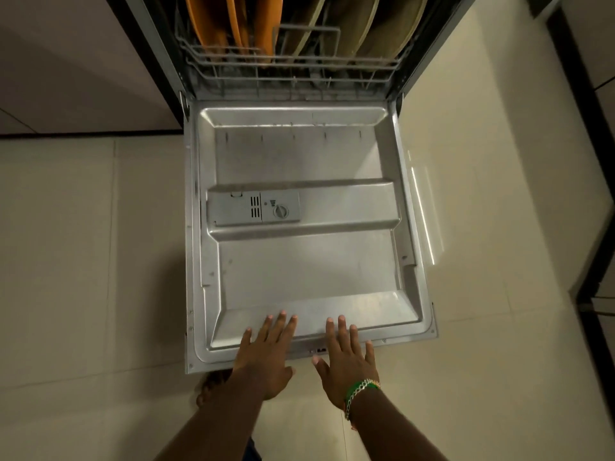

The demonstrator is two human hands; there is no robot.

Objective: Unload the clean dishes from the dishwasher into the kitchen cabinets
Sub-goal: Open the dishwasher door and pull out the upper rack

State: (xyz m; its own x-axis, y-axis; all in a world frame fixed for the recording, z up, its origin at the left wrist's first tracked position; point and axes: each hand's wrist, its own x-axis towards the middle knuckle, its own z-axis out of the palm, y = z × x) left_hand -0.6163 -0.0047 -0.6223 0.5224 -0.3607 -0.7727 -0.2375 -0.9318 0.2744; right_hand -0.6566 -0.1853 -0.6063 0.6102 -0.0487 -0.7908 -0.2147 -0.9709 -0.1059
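The dishwasher door (299, 267) lies fully down, its steel inner face up. My left hand (266, 354) and my right hand (346, 364) lie flat with straight, spread fingers on the door's near edge, side by side. At the top of the view the wire lower rack (289, 74) sits inside the machine. Several orange plates (233, 24) stand on edge in its left half, and several tan plates (366, 24) stand in its right half. Neither hand holds anything.
A detergent dispenser (254, 207) sits on the door's middle ridge. Pale floor tiles (83, 261) lie on both sides of the door. Cabinet fronts (66, 61) flank the machine at left, and dark-edged units (599, 161) stand at right. My foot (213, 384) shows under the door's near edge.
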